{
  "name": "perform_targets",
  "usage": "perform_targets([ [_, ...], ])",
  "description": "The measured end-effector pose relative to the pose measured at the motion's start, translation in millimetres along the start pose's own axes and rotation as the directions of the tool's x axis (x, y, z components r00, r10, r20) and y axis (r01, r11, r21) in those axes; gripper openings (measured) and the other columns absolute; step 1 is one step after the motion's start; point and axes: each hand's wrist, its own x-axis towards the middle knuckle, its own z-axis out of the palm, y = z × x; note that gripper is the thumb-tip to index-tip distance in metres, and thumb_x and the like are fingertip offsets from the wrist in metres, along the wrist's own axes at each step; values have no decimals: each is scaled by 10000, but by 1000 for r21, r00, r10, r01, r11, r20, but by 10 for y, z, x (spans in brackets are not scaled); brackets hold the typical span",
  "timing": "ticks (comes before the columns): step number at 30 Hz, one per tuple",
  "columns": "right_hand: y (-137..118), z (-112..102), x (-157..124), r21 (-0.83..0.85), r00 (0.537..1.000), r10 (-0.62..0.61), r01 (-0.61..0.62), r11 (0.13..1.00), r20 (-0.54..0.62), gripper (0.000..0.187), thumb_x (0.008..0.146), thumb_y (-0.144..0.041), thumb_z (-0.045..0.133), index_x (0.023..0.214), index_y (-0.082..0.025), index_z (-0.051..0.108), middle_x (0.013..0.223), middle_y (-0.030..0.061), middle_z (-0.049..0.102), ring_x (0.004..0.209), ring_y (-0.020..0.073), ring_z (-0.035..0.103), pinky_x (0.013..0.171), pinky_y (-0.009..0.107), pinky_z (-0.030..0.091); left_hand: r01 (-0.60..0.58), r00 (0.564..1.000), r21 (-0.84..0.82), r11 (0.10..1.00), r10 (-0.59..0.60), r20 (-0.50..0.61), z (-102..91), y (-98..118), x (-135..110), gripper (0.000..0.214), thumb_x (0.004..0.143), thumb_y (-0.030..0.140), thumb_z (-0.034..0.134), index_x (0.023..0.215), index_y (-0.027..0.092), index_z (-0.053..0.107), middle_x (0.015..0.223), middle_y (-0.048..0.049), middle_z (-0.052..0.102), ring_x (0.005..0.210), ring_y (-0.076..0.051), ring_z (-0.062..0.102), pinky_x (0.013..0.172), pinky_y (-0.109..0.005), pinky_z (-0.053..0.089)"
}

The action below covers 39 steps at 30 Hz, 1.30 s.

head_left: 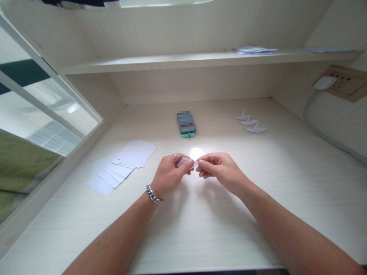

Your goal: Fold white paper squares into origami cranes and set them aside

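Observation:
Between my hands, above the desk, is a small folded white paper (183, 162). My left hand (172, 170), with a ring and a chain bracelet, is closed on its body, thumb on top. My right hand (217, 167) pinches the paper's narrow tip at its right end. The fingers hide part of the folds. Several paper cranes (252, 123) stand in a group at the back right. To the left of my hands lies a spread of white paper sheets (129, 158), overlapping one another.
A phone (187, 124) with a green edge lies behind my hands, its screen pixelated. A shelf (172, 63) runs above the desk (183, 229) with papers (255, 50) on it. On the right wall, a white plug (325, 82) sits in a socket, its cable hanging down.

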Motion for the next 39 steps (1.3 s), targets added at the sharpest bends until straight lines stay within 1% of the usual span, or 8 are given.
perform_targets([
  [4,-22,-16,-1,46,996,88,-88,995,-6,367,762,-506,669,748,-140,668,716,56,682,587,119,610,552,244,480,7,1000,-5,1000,-7,-22,-19,5,1,207,770,329,681,730,128,661,607,-30,652,578,-141,588,561,-255,465],
  [8,-1,-2,-7,-51,1000,-6,7,999,23,320,775,-449,673,699,-139,661,684,52,678,573,114,589,556,244,478,13,1000,1,1000,-13,0,-3,26,-6,213,771,328,678,694,130,662,595,-26,642,574,-137,581,549,-249,453],
  [16,-6,33,-35,-168,993,-115,111,979,-13,264,804,-372,642,686,-138,668,643,45,672,542,113,581,525,240,459,73,997,-138,988,-75,-2,22,44,-21,215,757,321,697,712,117,647,598,-13,618,577,-125,575,561,-245,463],
  [19,-32,4,-26,-80,999,-44,45,996,19,305,765,-426,680,681,-132,674,651,54,675,556,121,600,539,245,473,67,998,-121,990,-67,-2,6,26,-8,218,750,324,702,730,115,647,599,-17,625,581,-132,584,565,-251,468],
  [23,-49,-23,-13,42,994,103,-102,994,-21,395,762,-530,657,741,-137,680,672,54,675,555,123,611,529,245,472,31,1000,-56,998,-31,0,-9,-15,11,218,770,330,682,751,115,651,614,-31,648,588,-140,590,577,-261,470],
  [28,1,4,-8,-35,998,31,-29,999,53,339,754,-462,690,667,-136,661,668,51,671,553,110,584,541,241,462,-3,1000,6,1000,3,11,-2,-26,8,204,787,308,662,703,123,645,600,-26,640,570,-128,572,560,-245,446],
  [34,-1,25,-28,-125,999,-46,46,991,6,274,756,-388,695,671,-130,654,632,42,656,531,108,565,510,237,442,9,1000,-53,999,-8,17,7,-11,4,214,781,325,669,707,125,642,597,-20,627,578,-135,578,564,-251,457],
  [39,-10,7,-29,-44,999,20,-18,999,39,327,781,-448,660,720,-127,654,707,67,676,571,124,598,545,258,483,-4,1000,-28,1000,4,17,1,5,-6,216,787,322,666,701,125,646,590,-21,630,565,-127,567,560,-246,446],
])
